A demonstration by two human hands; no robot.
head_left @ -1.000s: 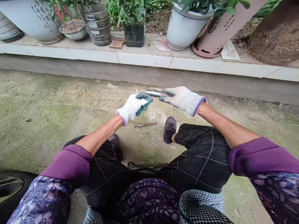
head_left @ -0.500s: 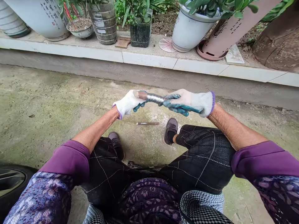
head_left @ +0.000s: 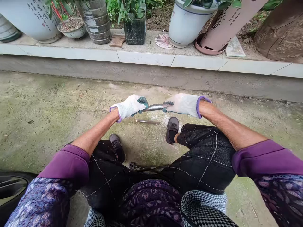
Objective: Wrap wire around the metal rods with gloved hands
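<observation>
A short brown stick wound with shiny silver wire (head_left: 155,107) is held level in front of me, above the ground. My left hand (head_left: 132,105), in a white glove with dark green palm and purple cuff, is closed on its left end. On the other end, my right hand (head_left: 181,104), gloved alike, closes its fingers; they hide that tip. The wire turns show between both hands. Below them, a thinner brown stick (head_left: 151,122) with a silvery band near its left end lies on the concrete, touched by neither hand.
A raised white-tiled ledge (head_left: 146,59) runs across the front, bearing several plant pots, including a white pot (head_left: 189,26) and a pink pot (head_left: 224,30). My shoes (head_left: 172,129) stand on the mossy concrete ground (head_left: 59,107). A wheel (head_left: 14,189) is at lower left.
The wire-wound stick has turned slightly and sunk a little, with both hands shifting their hold on its ends. The camera view has tilted down and moved slightly right.
</observation>
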